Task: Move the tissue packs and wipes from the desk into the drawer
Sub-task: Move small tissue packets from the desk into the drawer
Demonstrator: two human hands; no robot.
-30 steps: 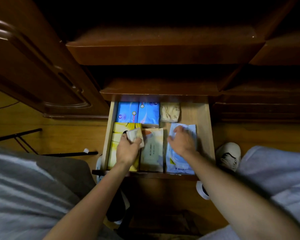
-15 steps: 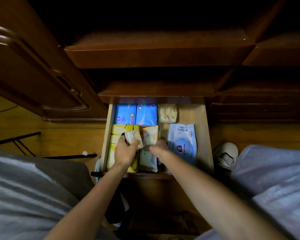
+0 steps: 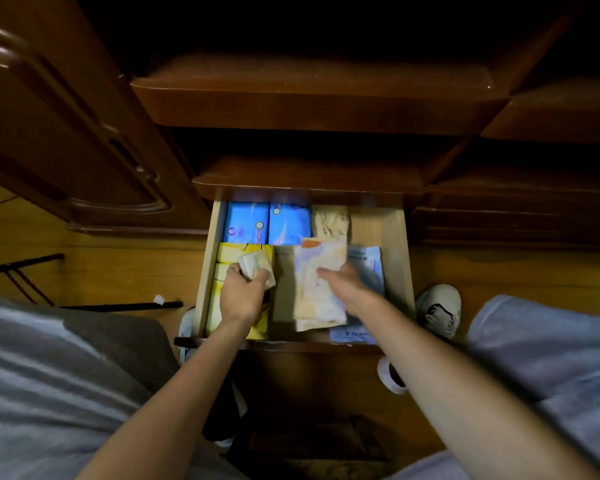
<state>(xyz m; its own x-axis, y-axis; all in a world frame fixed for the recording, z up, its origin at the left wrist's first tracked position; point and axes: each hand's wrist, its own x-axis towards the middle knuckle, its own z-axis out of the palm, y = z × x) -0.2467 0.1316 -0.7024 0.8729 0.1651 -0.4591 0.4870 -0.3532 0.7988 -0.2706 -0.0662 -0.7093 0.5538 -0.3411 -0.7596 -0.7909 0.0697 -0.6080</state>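
The open wooden drawer (image 3: 400, 265) holds two blue tissue packs (image 3: 267, 223) at the back left and a beige pack (image 3: 329, 221) beside them. A yellow pack (image 3: 232, 254) lies along the left side. My left hand (image 3: 245, 296) rests over it, shut on a small pale tissue pack (image 3: 255, 266). My right hand (image 3: 350, 289) grips a cream and orange wipes pack (image 3: 317, 282), lifted and shifted right, partly over the light blue wipes pack (image 3: 369, 261). A bare strip of drawer floor shows between the yellow pack and the cream pack.
Dark wooden desk ledges (image 3: 312, 98) overhang the drawer's back. An open cabinet door (image 3: 66, 133) stands at the left. A white shoe (image 3: 439, 310) sits on the wooden floor right of the drawer. Grey-clad knees flank the drawer's front.
My right hand left the light blue wipes pack, took the cream and orange pack and pulled it rightward, baring the drawer floor beneath. My left hand stayed put with the small pack.
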